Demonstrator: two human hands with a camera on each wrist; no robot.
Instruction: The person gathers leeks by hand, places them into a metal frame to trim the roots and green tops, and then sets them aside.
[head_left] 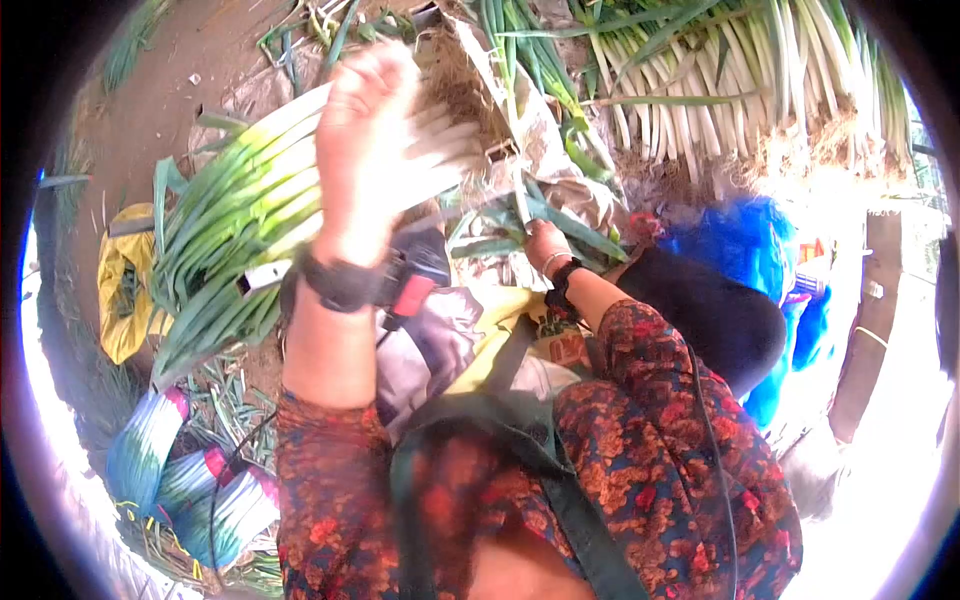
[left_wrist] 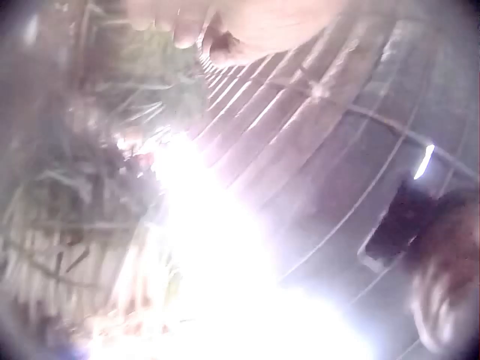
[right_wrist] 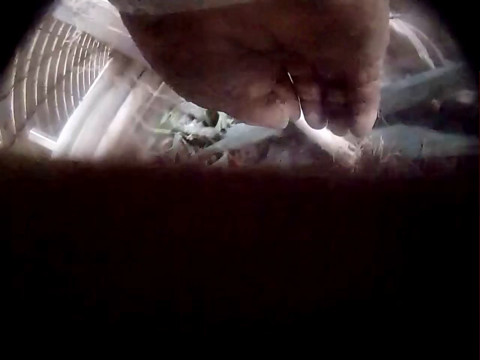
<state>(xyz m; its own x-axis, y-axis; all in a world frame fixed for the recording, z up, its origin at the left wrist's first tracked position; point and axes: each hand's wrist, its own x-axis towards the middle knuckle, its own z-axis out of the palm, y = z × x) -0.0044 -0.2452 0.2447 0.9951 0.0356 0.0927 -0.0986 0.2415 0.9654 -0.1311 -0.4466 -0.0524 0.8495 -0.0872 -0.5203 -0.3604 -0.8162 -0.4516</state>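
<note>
In the head view my left hand [head_left: 365, 140] is raised, blurred and overexposed, over a row of long green onions [head_left: 250, 180] with white ends to the right; nothing shows in its loosely bent fingers. The left wrist view catches part of this left hand [left_wrist: 262, 30] along its top edge. Lower and to the right, my right hand [head_left: 546, 248] grips an onion stalk [head_left: 521, 196]. The right wrist view shows the curled fingers of the right hand [right_wrist: 300, 67] round the white stalk [right_wrist: 326, 139]; darkness covers the lower half.
More onions [head_left: 700, 120] with roots lie at upper right. Blue plastic [head_left: 740, 240] is beside the right knee. Several tied bundles [head_left: 145, 450] lie at lower left, below a yellow bag [head_left: 125, 300]. A metal bar end [head_left: 265, 277] juts out near the left wrist.
</note>
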